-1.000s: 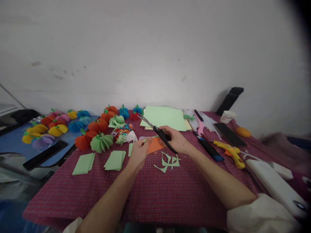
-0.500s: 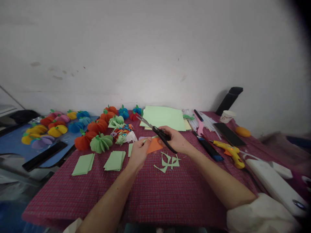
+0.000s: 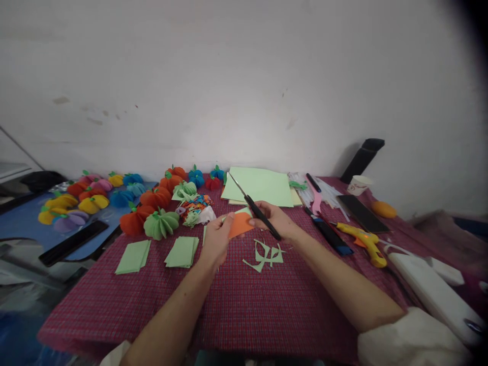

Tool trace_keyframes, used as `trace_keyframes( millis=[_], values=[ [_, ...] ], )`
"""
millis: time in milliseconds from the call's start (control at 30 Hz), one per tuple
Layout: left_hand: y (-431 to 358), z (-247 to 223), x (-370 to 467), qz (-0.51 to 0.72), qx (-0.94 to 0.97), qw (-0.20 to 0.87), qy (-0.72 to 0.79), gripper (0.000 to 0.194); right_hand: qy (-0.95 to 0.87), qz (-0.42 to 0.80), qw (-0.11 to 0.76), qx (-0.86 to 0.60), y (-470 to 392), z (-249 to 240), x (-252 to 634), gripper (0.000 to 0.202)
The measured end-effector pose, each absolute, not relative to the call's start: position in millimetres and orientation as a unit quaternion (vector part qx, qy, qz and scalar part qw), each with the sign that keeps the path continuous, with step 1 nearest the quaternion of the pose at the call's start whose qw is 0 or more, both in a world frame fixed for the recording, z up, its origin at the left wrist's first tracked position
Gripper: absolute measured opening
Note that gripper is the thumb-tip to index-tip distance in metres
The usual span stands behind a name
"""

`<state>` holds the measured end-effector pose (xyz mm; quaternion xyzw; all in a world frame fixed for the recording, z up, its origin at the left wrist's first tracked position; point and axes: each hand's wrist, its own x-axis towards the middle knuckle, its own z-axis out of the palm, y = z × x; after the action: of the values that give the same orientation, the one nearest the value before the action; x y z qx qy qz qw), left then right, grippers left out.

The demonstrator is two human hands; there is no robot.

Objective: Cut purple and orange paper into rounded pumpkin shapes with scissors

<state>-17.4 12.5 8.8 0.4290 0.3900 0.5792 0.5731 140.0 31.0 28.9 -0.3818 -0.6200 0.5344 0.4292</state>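
Note:
Orange paper (image 3: 240,225) with a pale green piece (image 3: 244,210) behind its top edge is pinched in my left hand (image 3: 218,236). Black-handled scissors (image 3: 263,217) are held in my right hand (image 3: 275,219), their blades pointing up and to the left over the paper. The fingertips of my right hand are close to the orange paper; whether they touch it is unclear. Pale green cut scraps (image 3: 264,255) lie on the tablecloth just below my hands.
Two stacks of green squares (image 3: 133,256) (image 3: 182,252), paper pumpkins (image 3: 160,223) and colourful scraps (image 3: 196,204) are at left. Large green sheets (image 3: 263,186) lie behind my hands. A yellow glue gun (image 3: 364,239), black-handled tool (image 3: 331,235), paper cup (image 3: 358,185) and white box (image 3: 430,287) are at right.
The scissors have turned so their blades point more steeply upward and look closer together. The orange paper has shifted slightly left and up in my left hand.

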Motion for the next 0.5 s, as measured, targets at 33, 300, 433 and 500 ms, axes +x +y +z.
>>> trace_keyframes(
  millis=[33, 300, 433, 500],
  values=[
    [12, 9, -17, 0.577, 0.427, 0.578, 0.389, 0.036, -0.623, 0.534, 0.428, -0.38, 30, 29, 138, 0.039],
    [7, 19, -18, 0.546, 0.388, 0.642, 0.373, 0.041, -0.608, 0.527, 0.455, -0.38, 32, 29, 142, 0.036],
    [7, 21, -19, 0.545, 0.386, 0.644, 0.374, 0.04, -0.594, 0.517, 0.473, -0.396, 35, 32, 146, 0.042],
    [8, 21, -19, 0.567, 0.392, 0.613, 0.387, 0.037, -0.588, 0.515, 0.483, -0.396, 35, 34, 147, 0.042]
  ],
)
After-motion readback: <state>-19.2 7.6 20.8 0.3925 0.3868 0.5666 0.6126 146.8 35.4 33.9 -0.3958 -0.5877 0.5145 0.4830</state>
